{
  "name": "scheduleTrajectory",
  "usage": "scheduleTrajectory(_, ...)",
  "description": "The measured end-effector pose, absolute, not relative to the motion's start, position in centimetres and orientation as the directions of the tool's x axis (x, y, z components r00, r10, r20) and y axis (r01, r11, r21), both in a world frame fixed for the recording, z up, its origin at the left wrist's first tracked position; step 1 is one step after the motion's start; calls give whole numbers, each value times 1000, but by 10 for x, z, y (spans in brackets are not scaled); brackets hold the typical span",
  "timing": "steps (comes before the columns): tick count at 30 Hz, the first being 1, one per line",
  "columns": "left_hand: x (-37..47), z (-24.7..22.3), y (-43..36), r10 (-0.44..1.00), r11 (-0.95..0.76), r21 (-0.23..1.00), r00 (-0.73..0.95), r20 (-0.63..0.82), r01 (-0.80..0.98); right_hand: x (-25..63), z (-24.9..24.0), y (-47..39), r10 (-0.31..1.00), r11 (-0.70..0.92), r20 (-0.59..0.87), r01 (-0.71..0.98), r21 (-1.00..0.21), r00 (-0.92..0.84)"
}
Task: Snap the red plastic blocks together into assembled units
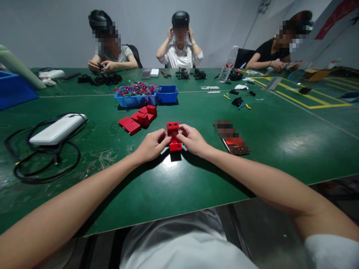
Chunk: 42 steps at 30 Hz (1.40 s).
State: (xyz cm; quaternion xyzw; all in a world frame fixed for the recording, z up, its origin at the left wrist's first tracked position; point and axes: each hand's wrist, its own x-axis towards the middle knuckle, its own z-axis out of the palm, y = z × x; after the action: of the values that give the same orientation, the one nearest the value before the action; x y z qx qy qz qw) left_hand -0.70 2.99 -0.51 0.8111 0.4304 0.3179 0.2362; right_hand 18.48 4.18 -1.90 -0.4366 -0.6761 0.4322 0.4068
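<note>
Reading the clock from the wearer's seat: close in at 12 there's a red part (173, 132) pinched between the left hand (153, 145) and right hand (194, 140), both sets of fingers clamped on its narrow middle, seemingly just above the bench (157, 198). My guess is it's light, stiff plastic, maybe a bit slick, fine with a normal squeeze but I wouldn't twist it hard. I'd grab that waist, or the flat end blocks clear of the holes. A phone (238, 146) lies at 1, a white box (58, 129) with a black cable looped about it sits between 10 and 11, and more red parts (129, 125) are heaped around 11, just past the left hand. The bench is green, scuffed on the left and shiny enough to glare, so I'd expect loose bits to slide. Farther out, toward 11:30, a blue tray (134, 102) is piled with coloured wires (137, 89), with an open blue bin (169, 98) right beside it. Across the far side three people sit at roughly 11, 12 and 1, a plain pale wall (140, 26) behind them.
</note>
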Motion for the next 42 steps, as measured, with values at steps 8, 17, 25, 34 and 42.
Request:
scheduleTrajectory(8,3,-9,41,922,-376,671,326,207,639,181,-20,44,947,279,208,306,-910,-247)
scheduleTrajectory(17,-1,-8,43,871,-461,703,427,242,541,189,-19,46,934,286,202,278,-917,-296)
scheduleTrajectory(25,-4,-9,40,845,-508,704,447,295,496,191,-19,46,929,289,212,235,-928,-305)
scheduleTrajectory(34,-4,-10,42,850,-493,707,453,268,508,191,-20,49,930,284,208,233,-930,-304)
scheduleTrajectory(42,-5,-10,42,857,-473,724,455,244,502,192,-20,49,924,286,212,210,-935,-318)
